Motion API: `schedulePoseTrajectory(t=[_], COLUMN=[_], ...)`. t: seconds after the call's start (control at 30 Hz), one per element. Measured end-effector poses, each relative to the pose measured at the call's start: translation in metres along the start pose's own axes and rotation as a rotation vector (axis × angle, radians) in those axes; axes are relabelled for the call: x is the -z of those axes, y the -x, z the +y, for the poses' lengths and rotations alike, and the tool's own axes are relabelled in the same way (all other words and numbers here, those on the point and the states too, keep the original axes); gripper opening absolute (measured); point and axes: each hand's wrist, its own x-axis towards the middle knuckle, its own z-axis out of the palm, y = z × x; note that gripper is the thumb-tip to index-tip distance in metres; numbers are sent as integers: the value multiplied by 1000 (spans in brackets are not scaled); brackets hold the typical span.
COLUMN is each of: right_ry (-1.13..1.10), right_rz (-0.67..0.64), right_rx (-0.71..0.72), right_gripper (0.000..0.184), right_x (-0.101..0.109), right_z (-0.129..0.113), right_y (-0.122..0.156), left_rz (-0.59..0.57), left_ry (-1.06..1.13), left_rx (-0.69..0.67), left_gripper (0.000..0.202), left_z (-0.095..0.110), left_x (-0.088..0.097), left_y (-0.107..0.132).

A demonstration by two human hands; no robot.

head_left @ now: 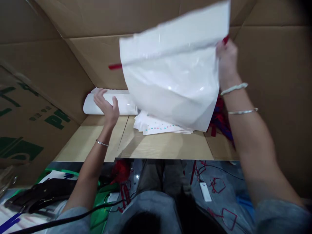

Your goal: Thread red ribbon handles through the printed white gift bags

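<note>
My right hand (226,61) is raised at the upper right, fingers pinched on the edge of a large white glossy bag (170,74) that hangs in the air in front of the cardboard. A red strip (115,66) shows beside the bag's left edge. My left hand (107,105) reaches forward with fingers spread, resting on a white roll (124,104) that lies against the back cardboard wall. Under the bag lies a stack of white sheets with small coloured triangles (158,126).
Brown cardboard walls (273,81) enclose a pale wooden-looking surface (165,146). Red and blue cords (220,122) lie at the right behind my forearm. Below the surface's front edge are black cables (73,217), green material (97,208), a small white tag (205,191) and red loops.
</note>
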Motion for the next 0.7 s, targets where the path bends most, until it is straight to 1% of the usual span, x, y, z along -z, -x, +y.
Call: schedulePoseTrajectory(t=[0.03, 0.07, 0.1, 0.13, 0.17, 0.2, 0.23, 0.27, 0.3, 0.37, 0.43, 0.47, 0.5, 0.57, 0.6, 0.63, 0.7], right_ry=[-75, -137, -210, -267, -310, -338, -363, -353, -329, -260, -250, -243, -226, -193, -178, -166, -146], right_rz=[31, 7, -23, -52, -74, -74, -44, -11, 33, 52, 59, 87, 86, 83, 66, 50, 20], right_rx=[119, 233, 343, 404, 420, 405, 371, 274, 142, -155, -469, -599, -722, -869, -908, -930, -944], right_gripper=[21, 29, 35, 33, 29, 25, 21, 18, 18, 29, 39, 41, 42, 40, 38, 36, 32], right_x=[0, -2, -3, -5, -6, -8, -8, -8, -8, -6, -5, -4, -2, 2, 5, 8, 14], right_z=[-21, -41, -57, -69, -75, -74, -66, -52, -34, 6, 41, 55, 65, 78, 83, 86, 91], right_y=[-22, -36, -42, -41, -31, -16, 5, 30, 58, 119, 177, 203, 225, 259, 271, 279, 290], left_rz=[19, 32, 32, 21, -7, -52, -111, -178, -248, -383, -526, -600, -671, -765, -773, -751, -649], left_ry=[52, 105, 157, 207, 252, 288, 314, 331, 338, 334, 317, 309, 313, 354, 381, 406, 432], left_rx=[24, 49, 73, 94, 114, 132, 150, 170, 196, 271, 372, 423, 464, 546, 593, 649, 775], left_gripper=[40, 42, 44, 46, 48, 51, 53, 55, 54, 47, 42, 44, 46, 46, 44, 42, 37], left_z=[4, 6, 8, 9, 9, 8, 6, 4, 2, -2, -4, -4, -5, -6, -7, -8, -12], left_x=[-1, -2, -5, -7, -10, -13, -15, -15, -15, -8, 4, 12, 20, 34, 39, 42, 45], left_y=[-13, -23, -29, -31, -30, -24, -15, -3, 11, 43, 76, 92, 106, 129, 138, 145, 156])
